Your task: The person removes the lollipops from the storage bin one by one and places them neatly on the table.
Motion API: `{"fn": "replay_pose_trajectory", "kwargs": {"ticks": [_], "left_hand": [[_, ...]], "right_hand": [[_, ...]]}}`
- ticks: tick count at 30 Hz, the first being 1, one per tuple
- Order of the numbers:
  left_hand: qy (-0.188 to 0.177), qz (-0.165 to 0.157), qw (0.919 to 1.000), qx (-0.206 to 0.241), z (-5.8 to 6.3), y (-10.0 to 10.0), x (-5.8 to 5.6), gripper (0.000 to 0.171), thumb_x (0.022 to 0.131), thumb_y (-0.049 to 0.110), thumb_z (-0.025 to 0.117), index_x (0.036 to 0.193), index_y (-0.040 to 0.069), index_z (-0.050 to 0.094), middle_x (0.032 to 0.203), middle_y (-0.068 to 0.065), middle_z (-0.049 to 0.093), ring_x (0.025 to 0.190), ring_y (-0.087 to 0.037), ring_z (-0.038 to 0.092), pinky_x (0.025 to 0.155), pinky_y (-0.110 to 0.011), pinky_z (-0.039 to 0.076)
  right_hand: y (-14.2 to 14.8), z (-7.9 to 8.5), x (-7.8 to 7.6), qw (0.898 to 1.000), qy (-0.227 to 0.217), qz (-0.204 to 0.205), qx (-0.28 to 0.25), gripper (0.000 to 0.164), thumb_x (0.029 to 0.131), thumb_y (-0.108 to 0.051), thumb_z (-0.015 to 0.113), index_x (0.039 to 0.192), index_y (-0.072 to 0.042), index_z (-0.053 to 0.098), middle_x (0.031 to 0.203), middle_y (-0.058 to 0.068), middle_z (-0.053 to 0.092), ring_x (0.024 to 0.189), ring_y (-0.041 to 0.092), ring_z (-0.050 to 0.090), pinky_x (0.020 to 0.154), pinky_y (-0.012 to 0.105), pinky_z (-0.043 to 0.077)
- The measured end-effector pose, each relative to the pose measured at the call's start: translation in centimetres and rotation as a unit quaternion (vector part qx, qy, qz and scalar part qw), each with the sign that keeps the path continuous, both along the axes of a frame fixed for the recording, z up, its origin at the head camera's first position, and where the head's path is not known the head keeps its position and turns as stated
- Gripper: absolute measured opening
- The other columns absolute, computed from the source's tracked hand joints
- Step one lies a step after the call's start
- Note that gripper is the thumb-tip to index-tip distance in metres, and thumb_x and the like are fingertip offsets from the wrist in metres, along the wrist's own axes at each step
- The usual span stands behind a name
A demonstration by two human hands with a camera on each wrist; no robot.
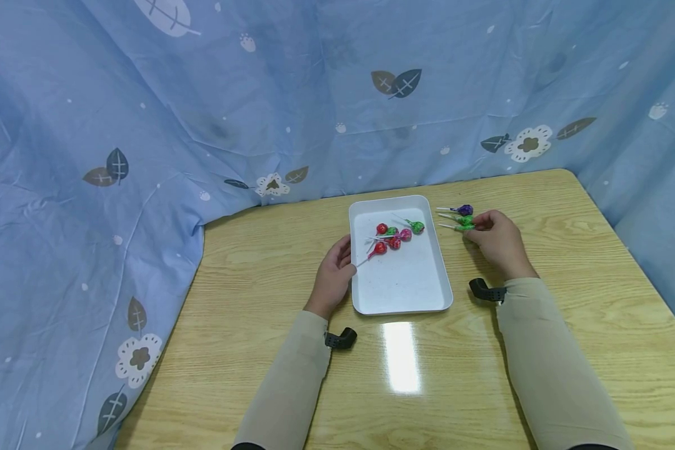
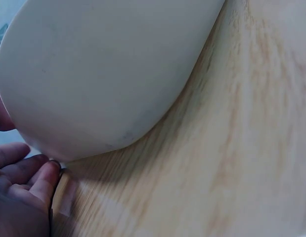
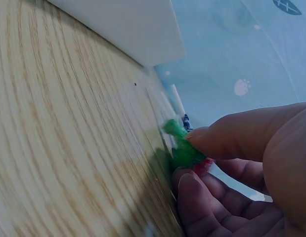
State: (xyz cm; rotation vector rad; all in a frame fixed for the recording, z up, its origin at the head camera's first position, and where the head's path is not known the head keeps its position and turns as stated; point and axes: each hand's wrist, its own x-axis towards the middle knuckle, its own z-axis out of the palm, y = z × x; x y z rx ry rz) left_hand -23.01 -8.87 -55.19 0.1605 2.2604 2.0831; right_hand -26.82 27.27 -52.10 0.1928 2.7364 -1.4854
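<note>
My left hand (image 1: 332,278) grips the left side of a white tray (image 1: 402,290), with the thumb at the rim and the fingers along the outer wall. Just right of the tray, my right hand (image 1: 500,244) pinches a green lollipop (image 3: 185,154) between thumb and fingers, low over the table. Its stick points left, toward the tray. Right behind it lie another green lollipop (image 1: 464,219) and a purple lollipop (image 1: 465,209). Inside the tray several lollipops are loosely bunched, among them a red one (image 1: 379,248), a pink one (image 1: 405,234) and a green one (image 1: 417,227).
The wood-grain table (image 1: 270,269) reaches back to a blue patterned curtain (image 1: 337,94), which also hangs along the left and right sides. A bright light reflection falls on the tabletop in front of the tray. Black wrist cameras sit on both sleeves.
</note>
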Motion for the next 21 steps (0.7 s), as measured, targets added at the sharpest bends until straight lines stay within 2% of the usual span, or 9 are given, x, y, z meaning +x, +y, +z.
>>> {"fn": "replay_pose_trajectory", "kwargs": {"ticks": [21], "left_hand": [[-0.004, -0.002, 1.0, 0.005, 0.05, 0.0, 0.08, 0.077, 0.093, -0.007, 0.049, 0.168, 0.005, 0.038, 0.162, -0.009, 0.051, 0.143, -0.018, 0.054, 0.115, -0.032, 0.046]], "right_hand": [[-0.13, 0.14, 0.12, 1.0, 0.001, -0.006, -0.007, 0.037, 0.106, -0.012, 0.07, 0.133, 0.01, 0.058, 0.125, 0.024, 0.059, 0.108, 0.033, 0.054, 0.083, 0.038, 0.047]]}}
